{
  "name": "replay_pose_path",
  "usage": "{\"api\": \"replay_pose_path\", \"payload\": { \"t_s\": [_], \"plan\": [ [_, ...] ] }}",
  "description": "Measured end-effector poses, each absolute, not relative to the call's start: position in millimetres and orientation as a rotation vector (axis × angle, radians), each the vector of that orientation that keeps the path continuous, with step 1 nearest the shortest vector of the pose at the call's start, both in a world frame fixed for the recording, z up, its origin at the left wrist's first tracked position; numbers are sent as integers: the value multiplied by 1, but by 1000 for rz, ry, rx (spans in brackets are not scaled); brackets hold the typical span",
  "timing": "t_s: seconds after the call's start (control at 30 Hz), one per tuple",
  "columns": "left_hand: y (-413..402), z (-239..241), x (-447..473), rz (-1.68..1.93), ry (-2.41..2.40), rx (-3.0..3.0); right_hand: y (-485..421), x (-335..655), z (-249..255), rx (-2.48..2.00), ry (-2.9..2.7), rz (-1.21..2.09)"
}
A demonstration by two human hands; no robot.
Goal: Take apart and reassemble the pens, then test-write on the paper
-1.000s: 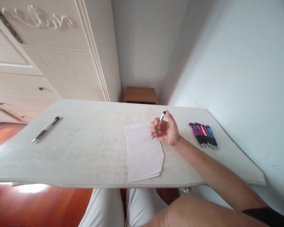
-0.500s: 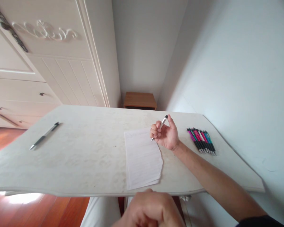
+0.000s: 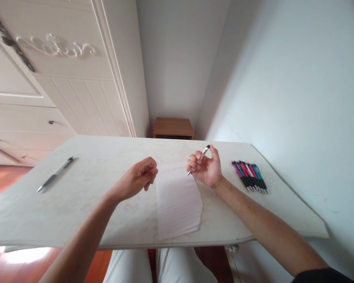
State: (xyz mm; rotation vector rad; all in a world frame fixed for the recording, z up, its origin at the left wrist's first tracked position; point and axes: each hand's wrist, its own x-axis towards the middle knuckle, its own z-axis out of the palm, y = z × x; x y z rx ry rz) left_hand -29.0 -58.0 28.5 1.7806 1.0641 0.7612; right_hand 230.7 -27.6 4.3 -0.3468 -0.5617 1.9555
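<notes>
My right hand (image 3: 205,167) is turned palm up, its fingers curled around a white pen (image 3: 205,149) with a black top. The pen's silver tip points down over the upper right of the lined paper (image 3: 178,204). My left hand (image 3: 141,177) hovers by the paper's upper left edge, closed in a fist with nothing showing in it. The paper sheets are torn along their right side and lie one on another. To the right of my right hand, a row of several coloured pens (image 3: 249,176) lies side by side on the table.
A single silver-grey pen with black parts (image 3: 55,174) lies at the left of the white table (image 3: 112,157). The wall (image 3: 297,118) borders the table's right side. Beyond the far edge stand a pale cabinet (image 3: 124,78) and a low brown wooden piece (image 3: 173,126).
My left fist has moved from close in front of the camera, forward and left, to beside the paper. The right hand keeps its grip on the pen, nearly still.
</notes>
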Motion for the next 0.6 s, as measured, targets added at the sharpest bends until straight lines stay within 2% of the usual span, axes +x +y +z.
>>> {"api": "replay_pose_path", "payload": {
  "t_s": [0.27, 0.6],
  "plan": [
    [2, -6, -34, 867, 1321, 1775, -21, 229, 5, -333, -573, 1963],
    [25, -22, -35, 739, 1565, 2164, -14, 218, 4, -349, -578, 2023]
  ]
}}
